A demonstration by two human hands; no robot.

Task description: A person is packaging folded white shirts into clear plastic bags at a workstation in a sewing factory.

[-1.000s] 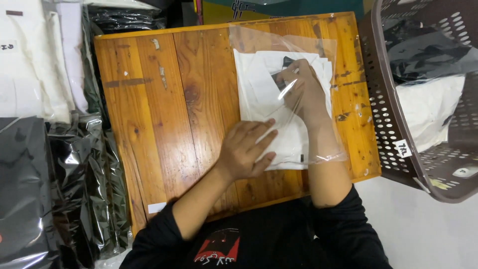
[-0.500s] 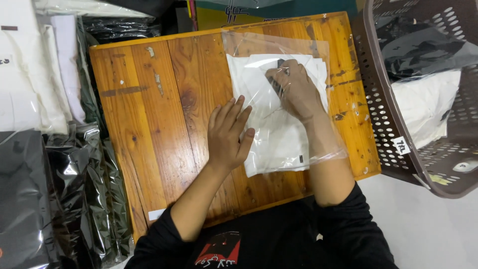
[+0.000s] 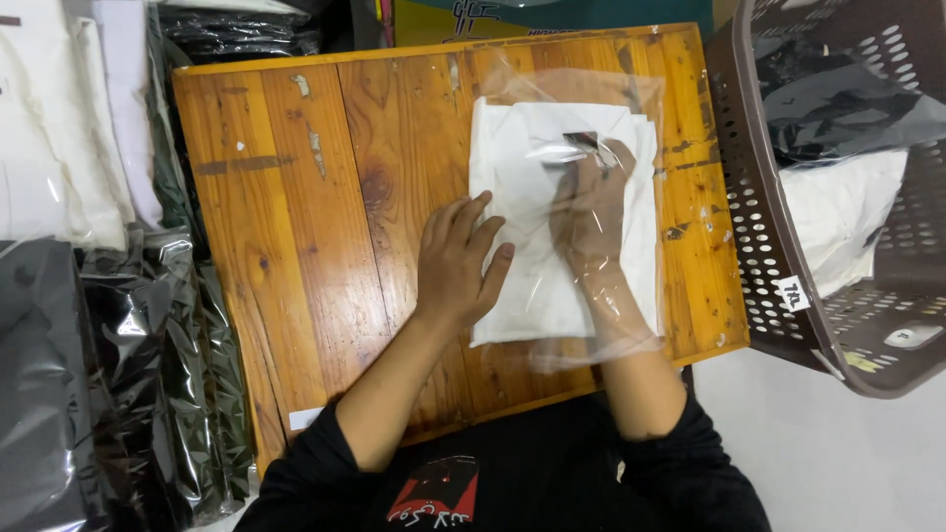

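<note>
Head view: the folded white garment (image 3: 552, 227) lies on the wooden worktop (image 3: 296, 246) inside a clear plastic bag (image 3: 591, 89); the right hand (image 3: 589, 212) is inside the bag, fingers loosely curled on the cloth, while the left hand (image 3: 455, 264) presses flat, fingers spread, on the bag's left edge. Judgement: drag from the right forearm could bunch the fold or split the thin film, and the bag could slide if the left hand's pressure eases.

Left hand (image 3: 458, 261) lies flat, palm down, fingers spread. Right hand (image 3: 591, 212) reaches further forward, fingers curled loosely together. Both forearms are bare.
</note>
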